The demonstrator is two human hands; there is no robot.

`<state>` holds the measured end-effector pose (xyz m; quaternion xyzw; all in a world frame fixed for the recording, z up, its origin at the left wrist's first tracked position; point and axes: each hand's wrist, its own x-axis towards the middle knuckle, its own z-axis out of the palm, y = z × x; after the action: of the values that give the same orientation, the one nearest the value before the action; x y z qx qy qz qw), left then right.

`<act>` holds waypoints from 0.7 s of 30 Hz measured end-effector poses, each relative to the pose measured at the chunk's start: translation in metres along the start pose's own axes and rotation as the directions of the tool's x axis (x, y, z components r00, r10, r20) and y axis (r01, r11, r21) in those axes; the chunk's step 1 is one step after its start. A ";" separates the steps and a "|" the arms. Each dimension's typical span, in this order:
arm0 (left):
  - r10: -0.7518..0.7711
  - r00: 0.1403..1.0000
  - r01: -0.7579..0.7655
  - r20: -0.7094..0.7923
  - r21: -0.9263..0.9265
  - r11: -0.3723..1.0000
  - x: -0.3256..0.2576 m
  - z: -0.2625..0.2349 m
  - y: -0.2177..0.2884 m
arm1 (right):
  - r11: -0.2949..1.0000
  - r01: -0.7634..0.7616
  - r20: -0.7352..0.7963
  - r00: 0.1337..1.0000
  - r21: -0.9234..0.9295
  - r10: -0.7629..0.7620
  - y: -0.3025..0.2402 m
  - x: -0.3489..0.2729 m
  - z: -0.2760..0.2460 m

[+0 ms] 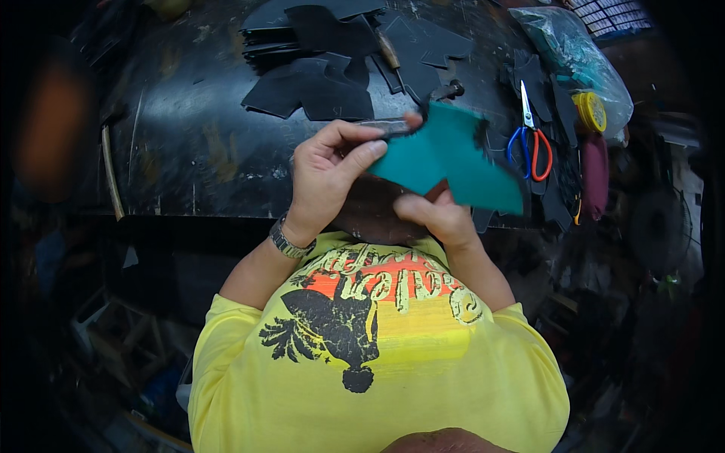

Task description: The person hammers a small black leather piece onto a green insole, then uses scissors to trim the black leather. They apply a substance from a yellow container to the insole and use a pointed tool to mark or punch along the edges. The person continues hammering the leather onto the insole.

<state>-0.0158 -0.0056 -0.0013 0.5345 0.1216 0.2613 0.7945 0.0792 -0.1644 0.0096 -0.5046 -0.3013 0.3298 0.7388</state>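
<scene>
- Up close, the left hand (325, 177) pinches the teal piece (449, 158) at its left edge, thumb and fingers closed on it.
- Right hand (434, 215) grips the same piece from below, above the table (189, 143).
- Black cutouts (317, 83) lie stacked behind.
- Scissors (530, 136) rest to the right, near a yellow tape (591, 111).

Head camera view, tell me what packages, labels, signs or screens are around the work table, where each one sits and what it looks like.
Plastic bag: far right corner of the dark work table, beyond the scissors; clear, crumpled, with teal contents showing through.
Yellow round tape-like reel: on the right, against the bag; flat disc, label side too small to make out.
No signs or screens are in view.
</scene>
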 end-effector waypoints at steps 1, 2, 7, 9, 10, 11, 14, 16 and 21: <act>-0.006 0.999 0.002 0.034 0.114 0.993 -0.001 0.002 0.002 | 0.966 -0.018 -0.072 0.997 -0.257 -0.001 -0.001 -0.003 -0.001; -0.016 0.997 0.000 0.069 0.228 0.974 -0.002 0.002 0.006 | 0.909 0.003 -0.214 0.972 -0.417 -0.101 0.004 -0.003 0.000; 0.285 0.863 -0.504 0.417 0.688 0.522 0.006 -0.010 0.022 | 0.962 -0.123 -0.276 0.960 -0.244 0.053 0.008 -0.004 -0.003; 0.263 0.800 -0.598 0.539 0.690 0.407 0.009 -0.015 0.025 | 0.951 -0.191 -0.248 0.960 -0.243 0.130 0.009 -0.004 -0.004; 0.241 0.775 -0.631 0.585 0.691 0.353 0.011 -0.017 0.027 | 0.957 -0.240 -0.234 0.952 -0.161 0.199 0.010 -0.004 -0.005; 0.217 0.749 -0.661 0.626 0.686 0.303 0.013 -0.019 0.027 | 0.955 -0.287 -0.214 0.940 -0.078 0.266 0.011 -0.004 -0.006; 0.243 0.677 -0.736 0.695 0.642 0.216 0.019 -0.021 0.024 | 0.957 -0.292 -0.196 0.938 0.001 0.286 0.016 -0.005 -0.009; 0.266 0.686 -0.728 0.677 0.641 0.245 0.020 -0.022 0.019 | 0.949 -0.309 -0.206 0.934 -0.059 0.291 0.021 -0.007 -0.009; 0.201 0.902 -0.419 0.381 0.664 0.620 0.012 -0.020 -0.001 | 0.961 -0.274 -0.213 0.941 -0.021 0.264 0.030 -0.011 -0.005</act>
<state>-0.0152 0.0161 -0.0096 0.8499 0.0115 0.2494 0.4641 0.0712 -0.1676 -0.0210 -0.5911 -0.1589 0.3654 0.7013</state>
